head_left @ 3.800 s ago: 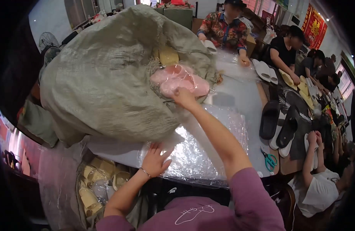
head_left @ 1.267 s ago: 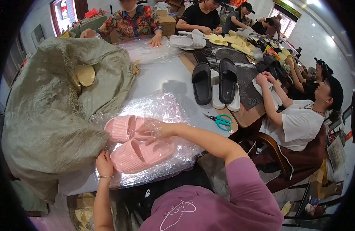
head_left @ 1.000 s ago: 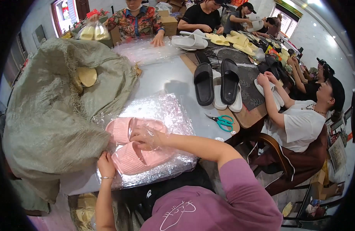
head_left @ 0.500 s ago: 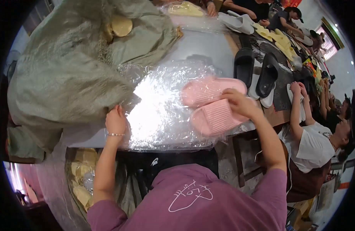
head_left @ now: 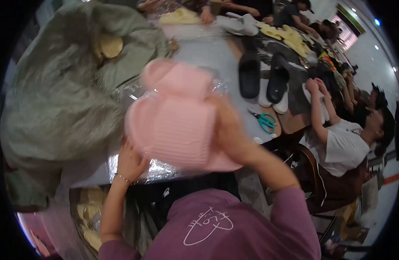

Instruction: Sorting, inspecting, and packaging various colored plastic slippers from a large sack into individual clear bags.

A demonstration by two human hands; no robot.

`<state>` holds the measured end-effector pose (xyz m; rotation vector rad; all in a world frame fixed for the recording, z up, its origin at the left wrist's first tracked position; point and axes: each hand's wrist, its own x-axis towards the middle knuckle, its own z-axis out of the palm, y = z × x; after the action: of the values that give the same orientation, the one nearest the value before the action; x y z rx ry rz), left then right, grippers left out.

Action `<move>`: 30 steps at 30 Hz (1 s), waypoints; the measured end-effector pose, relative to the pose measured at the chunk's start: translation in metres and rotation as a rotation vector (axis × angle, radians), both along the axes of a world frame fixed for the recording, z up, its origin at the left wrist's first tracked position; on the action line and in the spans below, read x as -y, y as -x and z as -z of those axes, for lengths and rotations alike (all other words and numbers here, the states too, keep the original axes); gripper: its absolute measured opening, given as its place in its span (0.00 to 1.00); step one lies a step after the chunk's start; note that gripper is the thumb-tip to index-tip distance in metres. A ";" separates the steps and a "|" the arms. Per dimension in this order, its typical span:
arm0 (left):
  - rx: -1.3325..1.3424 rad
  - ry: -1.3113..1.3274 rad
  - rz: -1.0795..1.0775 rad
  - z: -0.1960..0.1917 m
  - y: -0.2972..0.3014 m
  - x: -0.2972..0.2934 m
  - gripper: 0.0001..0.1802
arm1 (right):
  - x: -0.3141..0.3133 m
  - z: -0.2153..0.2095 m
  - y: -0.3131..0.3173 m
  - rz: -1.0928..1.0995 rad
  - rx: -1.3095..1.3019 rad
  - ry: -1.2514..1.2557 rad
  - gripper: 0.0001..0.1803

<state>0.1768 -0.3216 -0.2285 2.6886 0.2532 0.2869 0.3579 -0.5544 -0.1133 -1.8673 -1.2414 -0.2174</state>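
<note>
Our right hand [head_left: 229,126] grasps pink slippers [head_left: 178,130] (blurred) — whether our left hand [head_left: 131,163], near the left-side sack [head_left: 63,91], grips anything, we can't tell.

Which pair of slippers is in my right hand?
The pink slippers, gripped by your right hand; the black pair lies farther right, with no hand on it.

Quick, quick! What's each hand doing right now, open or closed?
Right hand: closed, holding the pink slippers.
Left hand: beside the grey-green sack, partly hidden by the slippers; can't tell if open or closed.
</note>
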 end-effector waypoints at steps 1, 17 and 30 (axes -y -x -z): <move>-0.206 0.211 -0.004 -0.004 -0.006 0.000 0.33 | -0.024 0.041 0.008 -0.085 -0.105 0.024 0.21; -0.185 -0.227 -0.037 0.028 0.005 -0.011 0.44 | -0.032 0.120 -0.021 0.107 0.170 0.226 0.12; -0.184 -0.204 -0.016 0.018 -0.003 -0.011 0.41 | -0.010 0.151 -0.092 0.317 -0.098 0.259 0.10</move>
<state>0.1794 -0.3110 -0.2467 2.9194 0.3159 0.0731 0.4496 -0.5442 -0.2647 -2.2698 -0.9365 -0.1366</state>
